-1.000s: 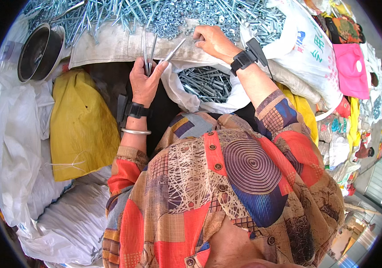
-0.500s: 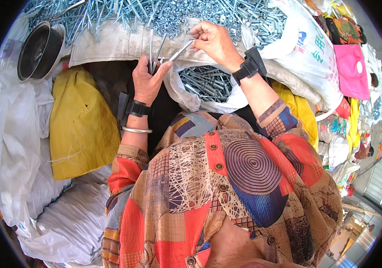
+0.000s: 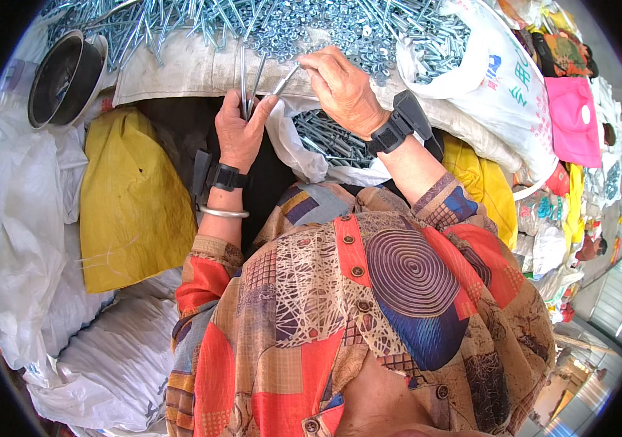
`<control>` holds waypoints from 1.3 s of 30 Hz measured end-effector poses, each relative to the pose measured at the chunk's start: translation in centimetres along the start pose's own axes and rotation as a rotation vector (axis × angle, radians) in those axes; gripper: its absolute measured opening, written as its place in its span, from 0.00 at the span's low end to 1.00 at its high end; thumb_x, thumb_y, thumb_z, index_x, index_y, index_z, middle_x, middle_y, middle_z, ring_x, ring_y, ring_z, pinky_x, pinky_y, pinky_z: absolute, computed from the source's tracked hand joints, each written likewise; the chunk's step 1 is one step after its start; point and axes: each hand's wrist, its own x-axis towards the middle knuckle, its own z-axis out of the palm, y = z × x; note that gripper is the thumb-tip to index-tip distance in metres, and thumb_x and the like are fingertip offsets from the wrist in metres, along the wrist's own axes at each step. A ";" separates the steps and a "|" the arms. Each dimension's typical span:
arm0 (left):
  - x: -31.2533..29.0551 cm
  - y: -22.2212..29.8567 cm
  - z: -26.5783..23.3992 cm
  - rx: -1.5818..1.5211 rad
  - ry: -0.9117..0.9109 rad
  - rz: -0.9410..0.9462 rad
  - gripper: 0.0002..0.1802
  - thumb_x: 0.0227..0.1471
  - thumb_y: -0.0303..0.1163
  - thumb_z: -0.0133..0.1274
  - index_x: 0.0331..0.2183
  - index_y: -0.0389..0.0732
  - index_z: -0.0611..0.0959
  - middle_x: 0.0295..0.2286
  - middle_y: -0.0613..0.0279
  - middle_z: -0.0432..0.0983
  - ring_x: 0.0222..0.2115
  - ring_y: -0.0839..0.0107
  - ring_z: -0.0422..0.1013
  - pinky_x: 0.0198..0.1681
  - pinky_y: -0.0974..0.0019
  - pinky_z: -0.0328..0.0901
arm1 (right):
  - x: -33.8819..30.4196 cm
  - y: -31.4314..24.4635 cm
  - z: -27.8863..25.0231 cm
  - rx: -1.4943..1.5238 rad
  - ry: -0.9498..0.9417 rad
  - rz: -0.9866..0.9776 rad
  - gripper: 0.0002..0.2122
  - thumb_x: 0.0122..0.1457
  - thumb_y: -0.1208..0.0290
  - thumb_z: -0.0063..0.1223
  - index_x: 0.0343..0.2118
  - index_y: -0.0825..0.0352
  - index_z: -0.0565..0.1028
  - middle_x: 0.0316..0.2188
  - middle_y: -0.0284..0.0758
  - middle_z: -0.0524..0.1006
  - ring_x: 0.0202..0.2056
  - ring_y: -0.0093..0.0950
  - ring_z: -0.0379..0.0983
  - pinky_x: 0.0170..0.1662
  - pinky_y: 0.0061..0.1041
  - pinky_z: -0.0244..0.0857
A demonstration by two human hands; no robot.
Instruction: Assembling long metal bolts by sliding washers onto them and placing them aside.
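Several long metal bolts [image 3: 244, 73] stick up from my left hand [image 3: 239, 131], whose fingers are closed round their lower ends. One of these bolts leans to the right, and its far tip meets the fingertips of my right hand [image 3: 341, 87]. There the thumb and forefinger are pinched together at the tip; whatever small piece lies between them is too hidden to make out. Below my right hand a white bag [image 3: 292, 149] stands with its mouth wide, holding many bolt assemblies [image 3: 333, 135]. Loose nuts and washers [image 3: 289, 33] lie just beyond both hands.
A heap of long bolts [image 3: 172, 25] covers the far side of the cloth-covered work surface [image 3: 172, 80]. At far left sits a dark pan [image 3: 63, 84]. A white printed sack [image 3: 500, 95] lies at right beside a pink cloth [image 3: 571, 116]. Yellow sacking [image 3: 132, 211] hangs at left.
My right hand has turned and come slightly nearer and to the left, its fingertips still at the leaning bolt's tip. That bolt now stands steeper. My left hand has hardly moved.
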 end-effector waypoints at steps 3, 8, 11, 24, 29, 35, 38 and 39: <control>0.2 0.1 0.2 -0.005 0.002 -0.025 0.22 0.50 0.41 0.67 0.23 0.39 0.71 0.16 0.70 0.64 0.19 0.80 0.57 0.21 0.71 0.57 | -0.6 0.8 0.3 0.122 -0.018 0.176 0.12 0.58 0.82 0.50 0.45 0.64 0.75 0.35 0.37 0.75 0.36 0.38 0.77 0.36 0.32 0.72; 0.2 -0.5 0.3 -0.062 0.005 -0.100 0.24 0.49 0.41 0.67 0.22 0.37 0.70 0.16 0.65 0.65 0.19 0.76 0.57 0.22 0.68 0.59 | 0.5 1.2 0.7 0.214 0.078 0.199 0.10 0.59 0.79 0.52 0.44 0.65 0.75 0.34 0.39 0.78 0.35 0.39 0.78 0.36 0.30 0.73; 0.1 -0.4 0.2 -0.062 -0.002 -0.090 0.24 0.49 0.41 0.67 0.22 0.37 0.70 0.16 0.65 0.65 0.19 0.76 0.57 0.22 0.68 0.59 | 1.7 4.3 0.9 0.095 0.130 0.273 0.07 0.59 0.76 0.52 0.40 0.66 0.77 0.32 0.42 0.79 0.35 0.41 0.78 0.37 0.32 0.72; 0.1 0.9 0.5 -0.042 -0.012 0.005 0.19 0.53 0.39 0.64 0.23 0.40 0.72 0.15 0.75 0.65 0.16 0.85 0.59 0.18 0.75 0.56 | 3.1 9.8 3.6 -0.299 -0.223 0.124 0.08 0.51 0.74 0.56 0.36 0.67 0.76 0.29 0.43 0.78 0.35 0.46 0.75 0.38 0.39 0.69; 0.1 0.7 0.5 -0.077 0.018 -0.012 0.19 0.53 0.39 0.64 0.23 0.40 0.73 0.15 0.74 0.65 0.16 0.85 0.59 0.18 0.76 0.56 | 3.2 8.5 1.3 0.540 -0.133 0.657 0.12 0.57 0.74 0.58 0.43 0.70 0.78 0.30 0.32 0.80 0.33 0.21 0.75 0.39 0.21 0.69; -0.1 0.2 0.3 -0.168 -0.019 -0.137 0.23 0.50 0.41 0.66 0.23 0.37 0.71 0.16 0.67 0.64 0.19 0.78 0.56 0.21 0.70 0.58 | 1.9 5.1 -0.5 1.062 -0.160 0.722 0.10 0.59 0.75 0.57 0.42 0.72 0.78 0.32 0.32 0.80 0.33 0.20 0.76 0.42 0.19 0.70; -0.1 0.2 0.4 -0.192 -0.016 -0.123 0.22 0.50 0.40 0.66 0.22 0.38 0.70 0.16 0.68 0.63 0.18 0.78 0.56 0.21 0.70 0.57 | 1.6 4.7 -0.6 1.070 -0.174 0.721 0.09 0.59 0.75 0.57 0.41 0.72 0.79 0.31 0.32 0.80 0.32 0.19 0.76 0.40 0.18 0.71; -0.1 -0.2 0.4 -0.199 -0.019 -0.123 0.22 0.50 0.40 0.66 0.22 0.38 0.70 0.16 0.68 0.63 0.18 0.78 0.56 0.21 0.70 0.57 | 1.5 4.8 -0.6 1.091 -0.200 0.732 0.10 0.59 0.75 0.57 0.43 0.72 0.78 0.33 0.32 0.79 0.33 0.20 0.75 0.41 0.18 0.70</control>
